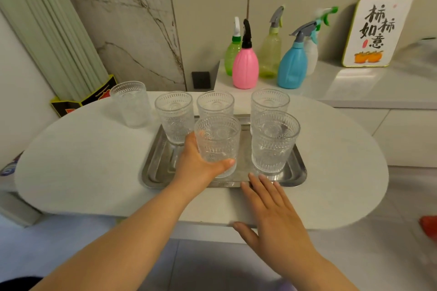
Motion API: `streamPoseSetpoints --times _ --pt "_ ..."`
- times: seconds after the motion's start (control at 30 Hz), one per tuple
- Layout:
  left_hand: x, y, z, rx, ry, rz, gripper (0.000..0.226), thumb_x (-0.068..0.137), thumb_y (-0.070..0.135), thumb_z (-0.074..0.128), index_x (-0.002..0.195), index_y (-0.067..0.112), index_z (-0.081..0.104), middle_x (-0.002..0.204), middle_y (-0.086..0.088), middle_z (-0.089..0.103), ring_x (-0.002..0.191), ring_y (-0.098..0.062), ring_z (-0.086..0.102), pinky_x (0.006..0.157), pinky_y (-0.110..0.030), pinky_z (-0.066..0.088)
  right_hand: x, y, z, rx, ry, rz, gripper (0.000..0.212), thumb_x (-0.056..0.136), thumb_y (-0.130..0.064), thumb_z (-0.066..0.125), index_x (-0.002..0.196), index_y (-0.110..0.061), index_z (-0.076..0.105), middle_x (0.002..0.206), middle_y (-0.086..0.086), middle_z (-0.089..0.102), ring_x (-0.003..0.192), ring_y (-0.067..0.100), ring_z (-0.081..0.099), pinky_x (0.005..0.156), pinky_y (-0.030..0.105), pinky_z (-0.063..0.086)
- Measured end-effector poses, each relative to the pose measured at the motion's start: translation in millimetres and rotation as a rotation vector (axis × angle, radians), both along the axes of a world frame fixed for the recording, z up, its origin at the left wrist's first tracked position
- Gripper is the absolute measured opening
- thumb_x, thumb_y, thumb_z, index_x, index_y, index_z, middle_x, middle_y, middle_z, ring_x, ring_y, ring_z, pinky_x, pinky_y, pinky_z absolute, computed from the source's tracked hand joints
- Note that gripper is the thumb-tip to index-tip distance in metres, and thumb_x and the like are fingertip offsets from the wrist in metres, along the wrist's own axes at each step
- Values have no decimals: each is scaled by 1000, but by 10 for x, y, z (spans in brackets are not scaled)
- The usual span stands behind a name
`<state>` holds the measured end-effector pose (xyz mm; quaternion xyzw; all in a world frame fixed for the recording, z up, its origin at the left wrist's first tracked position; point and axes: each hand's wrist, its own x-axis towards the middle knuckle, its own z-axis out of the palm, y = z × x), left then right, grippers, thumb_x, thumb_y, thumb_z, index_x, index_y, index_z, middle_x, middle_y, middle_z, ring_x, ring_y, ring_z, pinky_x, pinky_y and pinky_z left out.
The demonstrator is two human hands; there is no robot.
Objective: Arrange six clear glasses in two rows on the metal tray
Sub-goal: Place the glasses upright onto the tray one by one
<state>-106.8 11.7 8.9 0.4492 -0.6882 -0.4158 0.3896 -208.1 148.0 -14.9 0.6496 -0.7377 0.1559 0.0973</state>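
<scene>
A metal tray (156,168) lies on the white oval table. Three embossed clear glasses stand along its back: back-left glass (174,117), back-middle glass (215,103), back-right glass (269,101). A front-right glass (274,142) stands on the tray. My left hand (197,164) is wrapped around the front-middle glass (217,142), low over the tray; whether it touches the tray I cannot tell. One more glass (131,103) stands off the tray at the table's back left. My right hand (272,210) lies flat and empty on the table, fingertips at the tray's front rim.
Several spray bottles, among them a pink one (245,64) and a blue one (293,66), stand on a counter behind the table. A framed sign (376,30) leans against the wall at the right. Bare table surface (82,160) lies left of the tray.
</scene>
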Motion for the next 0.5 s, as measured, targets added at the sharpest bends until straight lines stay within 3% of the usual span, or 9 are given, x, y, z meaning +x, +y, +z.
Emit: streamPoseSetpoints --times 0.07,0.13,0.17,0.23,0.37,0.5 --pt "-12 -9 -10 -12 -14 -1 72 55 21 81 112 23 36 95 19 47 94 -8 46 67 4 30 -13 -11 -20 -28 56 12 62 64 -56 61 110 -13 63 117 5 67 108 24 62 100 33 26" --pt "-13 -22 -33 -23 -18 -7 71 55 22 81 106 28 32 92 26 41 93 -7 44 62 7 31 -10 -17 -16 -16 102 3 68 57 -59 72 108 -15 64 115 4 68 107 22 63 92 32 43" --pt "-13 -30 -44 -24 -25 -15 72 55 23 81 107 28 31 93 26 41 95 -7 44 62 4 32 -5 -19 -3 -8 107 -4 70 54 -59 74 107 -15 65 114 3 68 106 21 63 80 37 52" --pt "-18 -38 -48 -18 -62 -39 77 56 26 81 114 24 31 100 18 44 98 -7 41 68 -3 32 2 -21 17 -16 102 -6 70 52 -57 76 106 -14 65 113 4 69 104 22 64 69 44 55" --pt "-14 -60 -20 4 -105 -93 83 59 26 79 124 23 28 113 11 40 105 -7 40 87 -21 30 34 -30 42 -61 81 42 66 53 -48 80 107 -13 65 114 4 68 105 23 63 70 47 55" --pt "168 -97 0 33 -48 -171 75 66 19 75 126 24 30 125 8 42 117 -8 39 90 -12 32 134 -95 86 -85 53 131 59 49 -34 84 103 -15 67 112 2 69 103 21 65 73 43 55"
